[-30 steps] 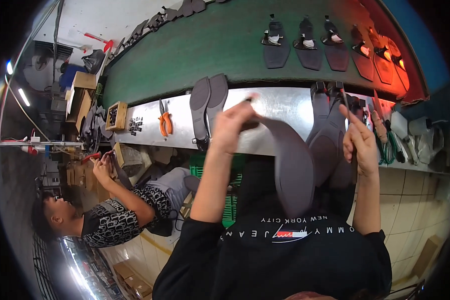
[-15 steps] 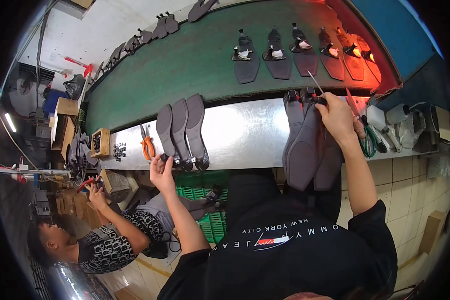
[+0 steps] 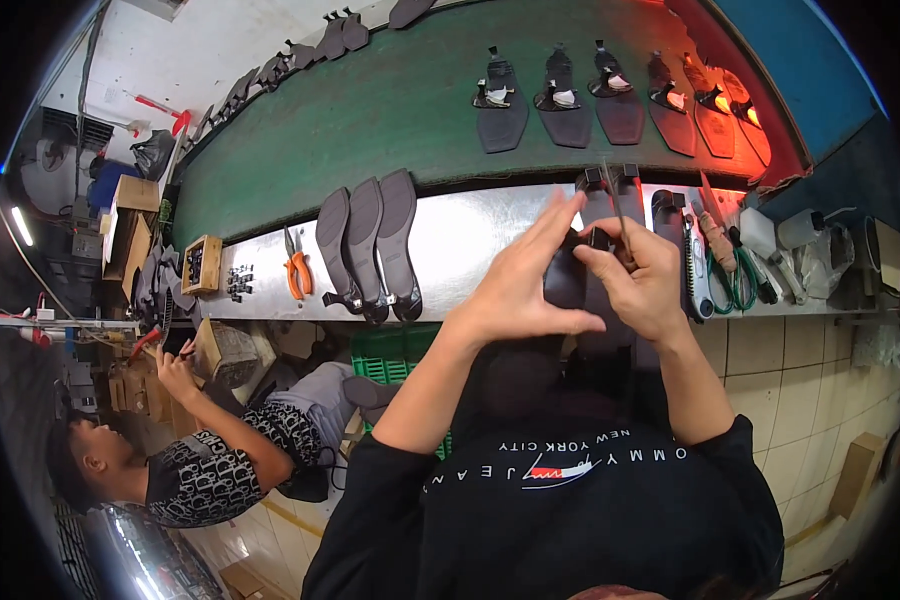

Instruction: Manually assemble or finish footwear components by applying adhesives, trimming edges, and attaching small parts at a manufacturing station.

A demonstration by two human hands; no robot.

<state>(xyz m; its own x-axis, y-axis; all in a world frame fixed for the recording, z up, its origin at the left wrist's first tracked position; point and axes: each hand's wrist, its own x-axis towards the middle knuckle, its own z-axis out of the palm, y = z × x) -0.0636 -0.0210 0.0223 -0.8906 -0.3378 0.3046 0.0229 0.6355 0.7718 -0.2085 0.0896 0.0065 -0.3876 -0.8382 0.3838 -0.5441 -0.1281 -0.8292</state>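
Both my hands meet over the right part of the metal bench [image 3: 470,250]. My left hand [image 3: 520,290] grips a dark shoe sole [image 3: 567,282] from the left, fingers stretched along it. My right hand [image 3: 642,280] pinches a thin stick [image 3: 615,200] that points up and away, and its fingers also press on the same sole. More dark soles with heels [image 3: 610,190] stand on the bench just behind my hands, partly hidden.
Three grey soles [image 3: 370,245] lie on the bench to the left, beside orange pliers [image 3: 295,275] and a small wooden box [image 3: 202,265]. Green-handled scissors [image 3: 735,285] and tools lie at the right. A green belt [image 3: 390,110] carries several soles [image 3: 560,95]. A seated co-worker [image 3: 200,470] works lower left.
My left hand put a sole down with the grey ones on the left, then came across to the right. It now joins my right hand on a dark sole.
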